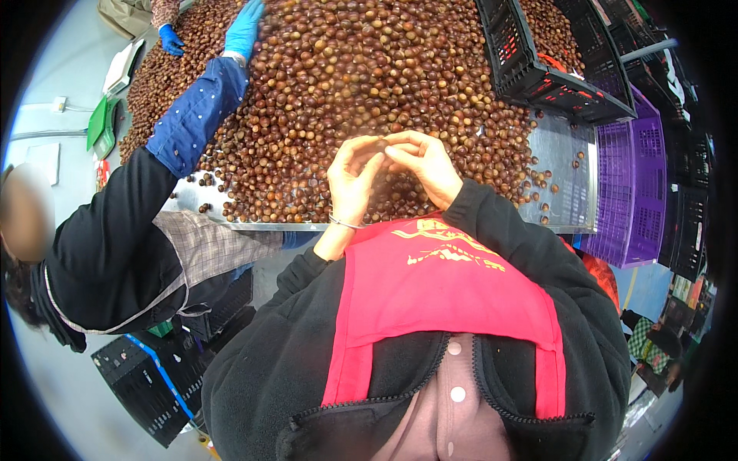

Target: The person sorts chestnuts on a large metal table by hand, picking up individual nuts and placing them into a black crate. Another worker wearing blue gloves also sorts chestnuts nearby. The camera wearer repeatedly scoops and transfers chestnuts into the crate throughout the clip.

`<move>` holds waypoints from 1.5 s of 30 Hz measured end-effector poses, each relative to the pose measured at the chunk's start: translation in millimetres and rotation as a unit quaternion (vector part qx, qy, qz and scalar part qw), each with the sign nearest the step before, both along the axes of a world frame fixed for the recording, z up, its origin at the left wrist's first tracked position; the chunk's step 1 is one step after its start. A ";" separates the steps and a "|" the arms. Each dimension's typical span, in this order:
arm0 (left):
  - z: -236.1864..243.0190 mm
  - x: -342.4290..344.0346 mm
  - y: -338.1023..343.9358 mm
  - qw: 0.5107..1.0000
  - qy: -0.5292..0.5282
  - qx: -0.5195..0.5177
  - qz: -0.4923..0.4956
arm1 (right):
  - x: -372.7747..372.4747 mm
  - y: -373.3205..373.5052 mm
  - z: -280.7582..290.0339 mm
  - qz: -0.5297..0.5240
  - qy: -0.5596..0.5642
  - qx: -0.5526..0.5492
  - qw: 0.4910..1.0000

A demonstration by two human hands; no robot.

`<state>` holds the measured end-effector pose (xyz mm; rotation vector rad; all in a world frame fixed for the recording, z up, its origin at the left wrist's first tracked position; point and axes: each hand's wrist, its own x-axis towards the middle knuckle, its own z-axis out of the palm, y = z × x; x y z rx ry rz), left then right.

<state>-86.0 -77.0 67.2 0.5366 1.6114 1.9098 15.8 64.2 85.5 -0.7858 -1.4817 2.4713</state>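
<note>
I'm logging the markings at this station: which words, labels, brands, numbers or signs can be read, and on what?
None can be read clearly.
Red apron: yellow print, too slanted and distorted to read.
Black crates at the far right: a small pale patch, perhaps a label, too small to read.

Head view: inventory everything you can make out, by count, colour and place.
nuts: countless, brown, heaped on the table
table: one, silver, under the nuts
nut-filled crate: one, black, upper right
purple crate: one, purple, table's right end
other crates: several, black, lower left and far right
green object: count unclear, green, left
co-worker: one, black top, left
gloved hands: two, blue, upper left
apron: one, red, wearer's chest
left hand: one, bare, over the nuts
right hand: one, bare, beside the left
</note>
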 end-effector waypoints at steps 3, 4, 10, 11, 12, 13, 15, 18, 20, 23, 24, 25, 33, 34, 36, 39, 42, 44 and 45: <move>0.8 0.4 0.4 1.000 -0.005 0.008 -0.003 | -0.6 0.3 -0.7 -0.004 0.003 0.001 1.000; 1.1 0.5 0.3 1.000 -0.005 0.013 -0.002 | -0.7 0.1 -0.9 -0.006 0.006 -0.001 1.000; 2.1 -1.4 -1.4 1.000 0.012 0.015 -0.002 | -1.5 -0.6 -2.2 -0.011 0.021 0.011 1.000; 1.8 -1.9 -1.5 0.999 0.037 0.023 -0.006 | -1.5 -0.7 -2.5 -0.009 0.018 0.008 1.000; 1.8 -2.1 -1.5 0.998 0.057 0.028 -0.008 | -1.9 -0.6 -2.4 -0.007 0.018 0.006 1.000; 1.6 -2.2 -1.2 0.998 0.046 0.030 -0.012 | -2.2 -0.3 -2.4 -0.004 0.023 0.001 1.000; 1.9 -1.1 -0.6 0.999 0.014 0.029 -0.016 | -3.3 -1.0 -1.4 -0.005 0.019 -0.009 1.000; 2.9 0.5 1.7 1.000 0.006 0.010 -0.019 | -3.8 -1.7 1.5 -0.007 0.019 -0.022 1.000; 2.6 0.9 2.8 0.999 0.040 0.002 -0.028 | -4.3 -0.6 3.6 -0.016 0.025 -0.016 0.999; -2.2 -0.5 0.8 0.992 0.118 -0.029 -0.035 | -4.6 19.4 11.2 -0.062 0.085 0.007 0.994; -5.6 -1.1 -1.1 0.993 0.109 -0.030 -0.034 | -2.1 36.6 16.2 -0.098 0.134 0.103 0.981; -9.6 -3.7 -2.9 0.993 0.097 -0.060 -0.019 | 3.9 59.6 23.8 -0.138 0.143 0.183 0.963; -49.7 -84.6 -2.2 0.972 0.158 -0.121 0.126 | 43.5 235.2 91.5 -0.366 0.096 0.205 0.903; -52.3 -97.3 0.1 0.963 0.194 -0.120 0.143 | 42.9 230.1 85.3 -0.362 0.089 0.262 0.890; -56.3 -118.7 5.4 0.946 0.249 -0.130 0.165 | 35.7 206.2 61.9 -0.315 0.082 0.281 0.903; -60.9 -143.7 17.0 0.939 0.275 -0.107 0.175 | 17.5 168.3 22.3 -0.157 0.045 0.282 0.945; -64.8 -158.4 18.2 0.931 0.301 -0.117 0.170 | -5.3 132.8 -12.8 -0.067 -0.026 0.371 0.926; -68.2 -162.1 15.6 0.921 0.323 -0.150 0.156 | -22.6 123.0 -27.2 -0.014 -0.022 0.456 0.890; -69.8 -162.6 14.1 0.911 0.337 -0.182 0.151 | -32.1 122.0 -31.7 0.011 -0.023 0.514 0.857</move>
